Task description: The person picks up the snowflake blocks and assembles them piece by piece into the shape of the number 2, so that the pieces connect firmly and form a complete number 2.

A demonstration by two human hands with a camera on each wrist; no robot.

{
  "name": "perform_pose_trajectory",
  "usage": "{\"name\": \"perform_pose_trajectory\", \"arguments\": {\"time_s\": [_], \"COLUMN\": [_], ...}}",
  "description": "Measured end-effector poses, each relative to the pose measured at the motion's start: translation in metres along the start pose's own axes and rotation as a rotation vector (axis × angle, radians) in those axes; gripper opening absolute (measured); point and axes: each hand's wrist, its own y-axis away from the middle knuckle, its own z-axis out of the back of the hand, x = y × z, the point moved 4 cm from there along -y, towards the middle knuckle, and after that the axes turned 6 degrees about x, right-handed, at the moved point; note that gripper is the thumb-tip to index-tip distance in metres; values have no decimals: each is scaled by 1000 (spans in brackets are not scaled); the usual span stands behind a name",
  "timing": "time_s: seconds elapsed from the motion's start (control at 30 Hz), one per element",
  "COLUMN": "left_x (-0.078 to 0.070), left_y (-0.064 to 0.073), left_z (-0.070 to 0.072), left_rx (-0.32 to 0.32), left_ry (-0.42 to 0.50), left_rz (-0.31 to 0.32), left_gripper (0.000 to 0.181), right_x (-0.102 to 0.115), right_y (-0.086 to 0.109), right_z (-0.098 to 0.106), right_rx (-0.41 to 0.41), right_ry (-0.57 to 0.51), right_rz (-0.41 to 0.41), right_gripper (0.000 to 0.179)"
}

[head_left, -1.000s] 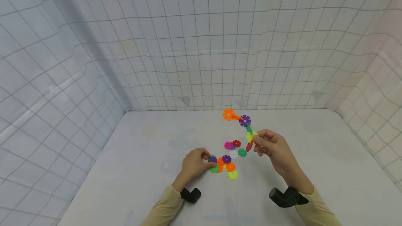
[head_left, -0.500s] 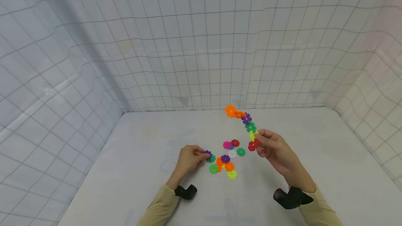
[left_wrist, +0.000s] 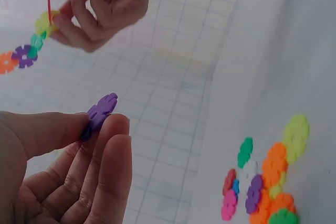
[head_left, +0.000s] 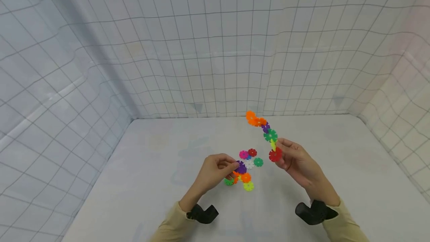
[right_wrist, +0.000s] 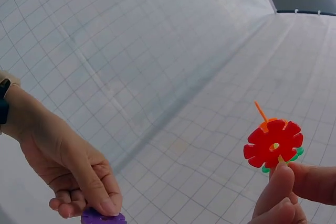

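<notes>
R hand [head_left: 299, 161] first: a yellow disc [head_left: 273, 145] is being pinched by thumb & fingers, so the chain [head_left: 270, 135] is gripped nr its near end, held up off the table [head_left: 161, 167]. Red disc [head_left: 275, 155] is seen at that end, face twd head cam. From there the long axis is run diagonally, away from the person & to the L, w/ a slight bend: green, purple, orange, then an orange end disc [head_left: 251, 118] pointed far L. L hand [head_left: 216, 171]: a purple disc [head_left: 241, 167] is pinched betw. thumb & finger, tilted, lifted, well apart from the chain. Below, loose discs [head_left: 249, 186] are scattered, overlapping, partly hidden by L hand. Beyond, a grid-lined curtain [head_left: 215, 66] is hung.
</notes>
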Motion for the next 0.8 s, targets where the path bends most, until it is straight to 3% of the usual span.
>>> {"name": "perform_pose_trajectory", "arguments": {"time_s": [0.2, 0.37, 0.6, 0.8], "left_x": [-28, -41, -46, -47], "left_y": [4, 3, 4, 5], "left_z": [-19, -29, -37, -35], "left_rx": [41, 59, 74, 61], "left_ry": [-1, 78, 158, 177], "left_rz": [-57, -54, -5, -19], "left_gripper": [12, 14, 12, 13], "right_x": [-2, -5, -11, -14], "right_y": [0, -2, -4, -5], "right_z": [-1, 1, 0, -2], "right_rx": [15, -26, -61, -93], "right_ry": [0, 77, 215, 308], "right_rz": [-1, -7, 2, 38], "right_gripper": [26, 23, 21, 16]}}
